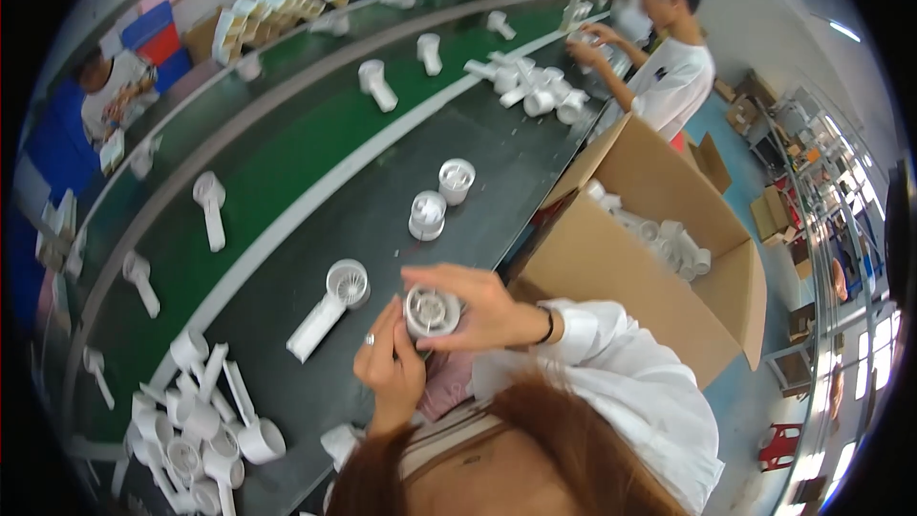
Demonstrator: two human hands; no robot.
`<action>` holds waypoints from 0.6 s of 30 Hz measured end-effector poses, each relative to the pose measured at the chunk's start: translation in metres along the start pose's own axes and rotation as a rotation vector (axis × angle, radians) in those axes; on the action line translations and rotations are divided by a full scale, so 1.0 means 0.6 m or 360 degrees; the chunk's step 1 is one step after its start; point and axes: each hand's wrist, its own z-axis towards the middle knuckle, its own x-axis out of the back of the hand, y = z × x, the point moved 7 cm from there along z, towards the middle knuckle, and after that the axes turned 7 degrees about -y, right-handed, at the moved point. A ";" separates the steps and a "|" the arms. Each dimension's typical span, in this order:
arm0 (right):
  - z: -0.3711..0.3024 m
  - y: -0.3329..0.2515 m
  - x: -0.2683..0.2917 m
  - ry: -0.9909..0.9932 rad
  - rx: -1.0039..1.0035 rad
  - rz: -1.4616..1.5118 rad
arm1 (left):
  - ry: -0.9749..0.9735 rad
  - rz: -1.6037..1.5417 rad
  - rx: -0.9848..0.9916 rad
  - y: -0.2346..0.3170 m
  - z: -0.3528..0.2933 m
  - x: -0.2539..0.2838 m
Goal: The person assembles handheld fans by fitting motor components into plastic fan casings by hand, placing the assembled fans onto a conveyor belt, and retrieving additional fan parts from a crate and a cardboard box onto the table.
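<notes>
A white round fan part (pixel 432 311) with rings and a hub on its face is held between my two hands. My right hand (pixel 492 304) curls around its upper and right side, with a dark band at the wrist. The fingertips of my left hand (pixel 390 363) pinch its left edge; a ring shows on one finger. Just left on the dark bench lies a white fan housing (pixel 330 311) with a round grilled head and a straight handle. Beyond my hands stand two short white cylindrical parts, a nearer one (pixel 427 216) and a farther one (pixel 457 181).
A heap of white handled housings (pixel 201 430) lies at the near left, another pile (pixel 535 86) farther up the bench. Single housings sit on the green conveyor (pixel 287 153). An open cardboard box (pixel 621 277) with white parts stands right. A co-worker (pixel 669 67) works beyond it.
</notes>
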 end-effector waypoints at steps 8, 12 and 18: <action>0.010 0.014 0.015 0.0070 0.0079 -0.0139 | -0.0058 -0.0911 0.0793 -0.049 -0.007 -0.004; 0.010 0.048 -0.004 0.0084 0.0031 0.0101 | -0.0159 -0.1067 0.0939 -0.069 -0.007 0.000; 0.024 0.055 -0.014 0.0019 0.0078 0.0180 | -0.0220 -0.1486 0.1084 -0.087 -0.007 0.012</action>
